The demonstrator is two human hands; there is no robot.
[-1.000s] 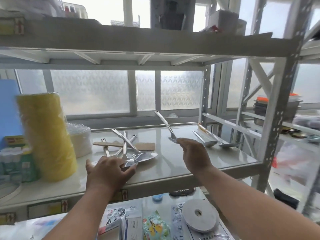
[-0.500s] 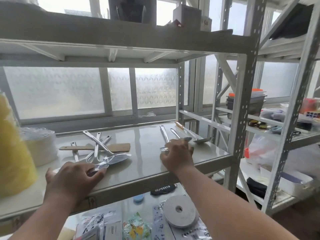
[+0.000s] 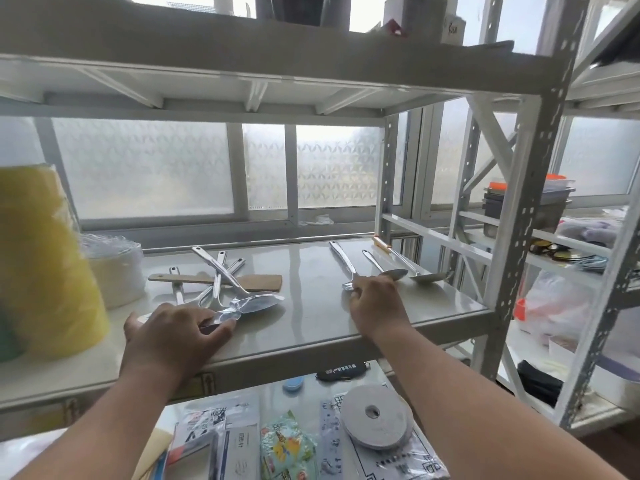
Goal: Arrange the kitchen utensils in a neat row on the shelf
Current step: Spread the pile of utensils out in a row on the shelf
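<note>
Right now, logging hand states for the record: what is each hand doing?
Left hand: fingers curled on a utensil at the pile's near edge.
Right hand: on the end of a spatula lying on the shelf; grip hidden.

On the shelf point(image 3: 311, 327), a crossed heap of utensils point(image 3: 221, 289) lies left of centre; three utensils point(image 3: 377, 268) lie side by side near the right edge. A wrapped roll point(image 3: 45, 265) stands at the left end.
</note>
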